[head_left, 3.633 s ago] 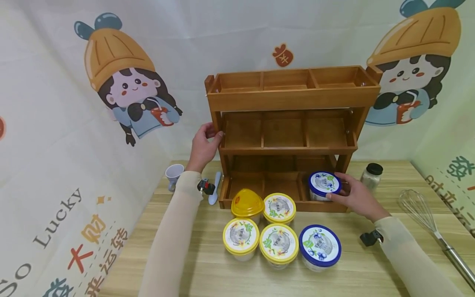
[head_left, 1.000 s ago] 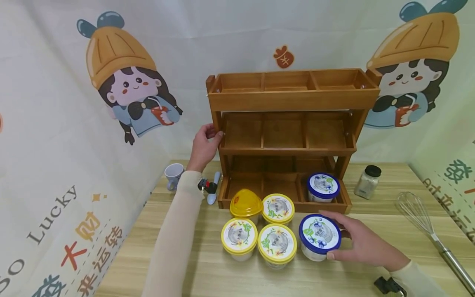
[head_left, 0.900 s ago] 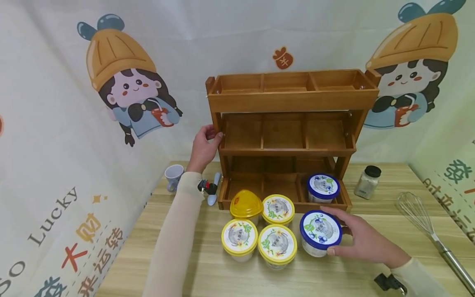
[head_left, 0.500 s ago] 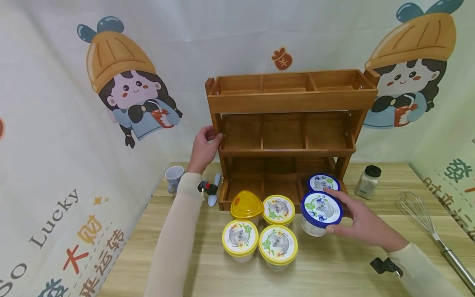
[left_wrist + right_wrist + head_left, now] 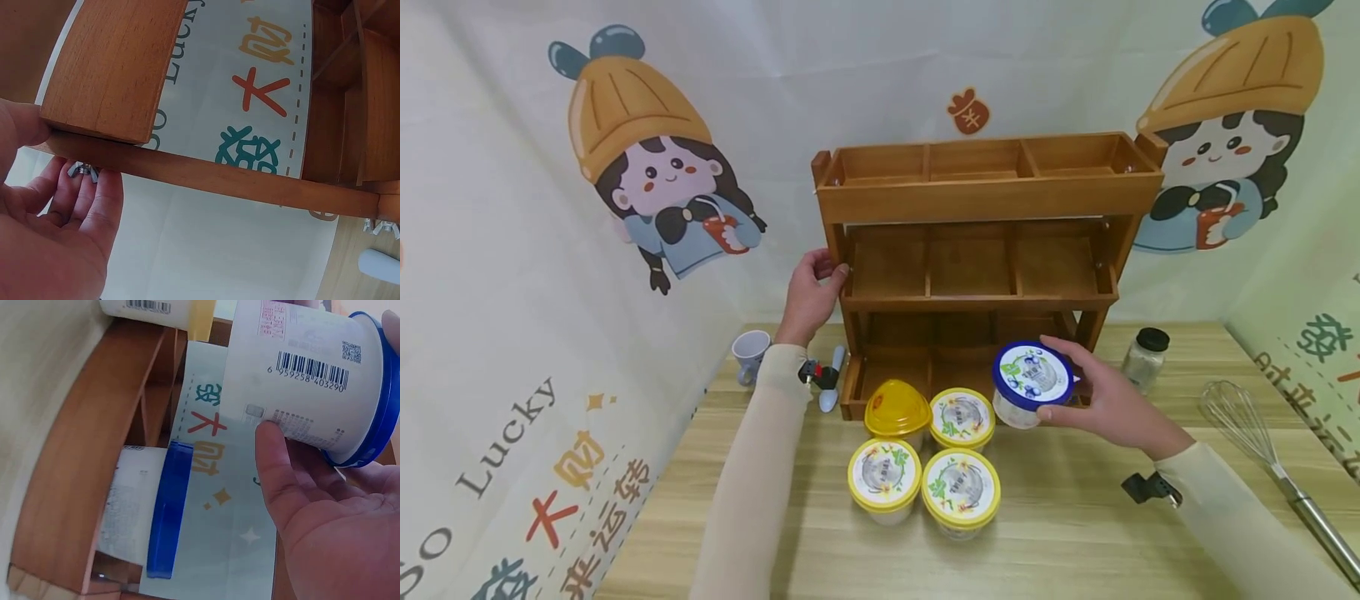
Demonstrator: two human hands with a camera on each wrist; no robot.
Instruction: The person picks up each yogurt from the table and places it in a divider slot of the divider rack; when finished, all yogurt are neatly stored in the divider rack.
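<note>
My left hand point(image 5: 811, 298) grips the left upright of a three-tier wooden rack point(image 5: 988, 202); in the left wrist view the thumb is on one side and the fingers on the other, by a wing nut point(image 5: 83, 170). My right hand point(image 5: 1108, 402) holds a blue-lidded yogurt tub point(image 5: 1033, 377) by its side, raised in front of the bottom tier. A second blue-lidded tub point(image 5: 134, 500) sits in that tier, mostly hidden behind the held one in the head view. Before the rack stand several yellow-lidded tubs point(image 5: 961, 487), one with a domed yellow lid point(image 5: 897, 408).
Left of the rack are a small cup point(image 5: 751, 350) and a pale blue spoon point(image 5: 829, 397). To the right stand a black-capped jar point(image 5: 1146, 358) and a whisk point(image 5: 1243, 421) on the wooden tabletop point(image 5: 1075, 533). A printed cloth point(image 5: 880, 75) hangs behind.
My right hand let go of one blue-lidded tub in the bottom tier's right compartment, took the second from the table, and lifted it up toward the rack. The left hand stayed put.
</note>
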